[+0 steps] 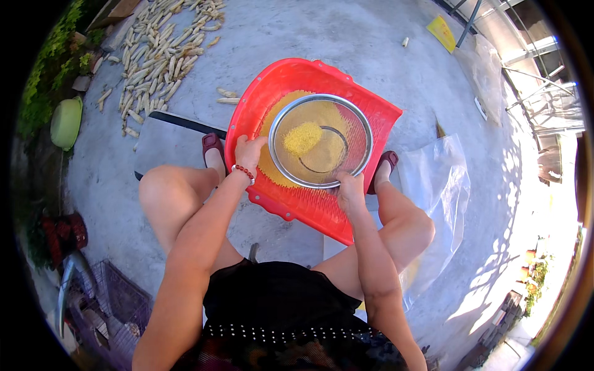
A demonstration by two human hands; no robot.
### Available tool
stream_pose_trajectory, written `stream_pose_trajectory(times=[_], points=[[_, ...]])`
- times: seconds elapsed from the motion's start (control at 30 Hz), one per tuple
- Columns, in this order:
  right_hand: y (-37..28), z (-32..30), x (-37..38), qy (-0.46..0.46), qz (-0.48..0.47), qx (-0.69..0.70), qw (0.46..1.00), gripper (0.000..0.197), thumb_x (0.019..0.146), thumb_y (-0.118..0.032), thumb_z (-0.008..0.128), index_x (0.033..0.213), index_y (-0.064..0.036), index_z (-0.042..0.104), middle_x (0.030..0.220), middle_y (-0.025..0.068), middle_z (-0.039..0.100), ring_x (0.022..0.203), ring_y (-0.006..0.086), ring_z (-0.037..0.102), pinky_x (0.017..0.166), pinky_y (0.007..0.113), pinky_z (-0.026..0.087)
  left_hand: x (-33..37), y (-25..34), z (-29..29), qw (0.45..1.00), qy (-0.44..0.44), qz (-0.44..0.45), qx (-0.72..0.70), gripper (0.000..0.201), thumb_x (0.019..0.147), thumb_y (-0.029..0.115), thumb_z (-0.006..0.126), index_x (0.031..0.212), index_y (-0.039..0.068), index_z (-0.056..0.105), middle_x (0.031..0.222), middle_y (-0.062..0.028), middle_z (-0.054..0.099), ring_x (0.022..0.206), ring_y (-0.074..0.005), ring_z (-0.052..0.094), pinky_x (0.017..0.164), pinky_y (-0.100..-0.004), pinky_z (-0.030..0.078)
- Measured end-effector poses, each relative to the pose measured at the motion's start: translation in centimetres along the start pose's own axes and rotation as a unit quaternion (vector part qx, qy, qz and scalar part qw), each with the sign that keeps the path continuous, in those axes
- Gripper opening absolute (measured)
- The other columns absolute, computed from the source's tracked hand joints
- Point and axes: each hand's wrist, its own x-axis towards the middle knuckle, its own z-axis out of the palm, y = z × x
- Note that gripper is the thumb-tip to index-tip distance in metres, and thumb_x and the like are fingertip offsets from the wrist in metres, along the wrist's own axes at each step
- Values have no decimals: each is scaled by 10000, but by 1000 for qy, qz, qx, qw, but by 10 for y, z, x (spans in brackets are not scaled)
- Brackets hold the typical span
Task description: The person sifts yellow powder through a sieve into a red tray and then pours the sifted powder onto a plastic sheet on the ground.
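Both my hands hold a round metal sieve (354,175) by its rim, over a red plastic scoop-shaped tray (322,224). My left hand (250,153) is closed on the left side of the rim; a red bead bracelet circles that wrist. At the lower right of the rim, my right hand (351,188) grips with its thumb on top. A small heap of coarse yellow grain (302,138) lies on the mesh, left of centre. Beneath, fine yellow meal (273,168) covers part of the tray's ridged floor, seen partly through the mesh. A dark curved line shows through the mesh.
Many bare corncobs (162,59) are strewn over the concrete at the far left. A clear plastic sheet (442,185) lies right of my right leg. A green basin (66,123) stands at the left, a purple crate (117,306) at the near left. My feet flank the tray.
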Motion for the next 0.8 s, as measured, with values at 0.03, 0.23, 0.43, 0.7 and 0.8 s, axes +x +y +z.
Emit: stream_pose_trajectory(times=[0.03, 0.23, 0.43, 0.7, 0.8], points=[[1, 7, -4, 5, -5, -19, 1000, 124, 694, 51, 410, 746, 58, 523, 611, 127, 560, 469, 208, 555, 355, 306, 418, 1, -2, -2, 999, -32, -17, -6, 397, 658, 189, 654, 948, -45, 516, 889, -119, 566, 820, -201, 555, 715, -315, 430], [1, -7, 5, -21, 18, 25, 999, 152, 718, 33, 419, 824, 44, 527, 618, 102, 546, 430, 178, 522, 332, 275, 393, 1, -3, -1, 999, -13, -29, 16, 365, 705, 160, 611, 998, -39, 523, 943, -130, 581, 855, -203, 569, 752, -315, 441], [6, -8, 5, -24, -11, 10, 1000, 134, 706, 33, 424, 775, 66, 534, 613, 136, 570, 459, 214, 556, 368, 297, 441, -10, -1, 3, 999, -2, -34, -7, 313, 723, 138, 598, 985, -22, 538, 895, -110, 595, 812, -181, 578, 728, -301, 454], [2, -6, 6, -23, 19, 3, 1000, 130, 702, 37, 422, 769, 55, 532, 599, 136, 563, 448, 213, 548, 355, 286, 422, -3, -2, 1, 999, 1, -27, 28, 334, 740, 116, 582, 1025, -36, 501, 935, -101, 586, 856, -168, 567, 726, -285, 449], [4, -4, 6, -15, 20, 18, 1000, 146, 710, 49, 424, 816, 46, 524, 610, 121, 558, 427, 188, 527, 337, 281, 408, -8, 10, 8, 994, 85, -24, 66, 317, 738, 103, 571, 1013, -41, 506, 899, -94, 585, 834, -164, 570, 705, -284, 450]])
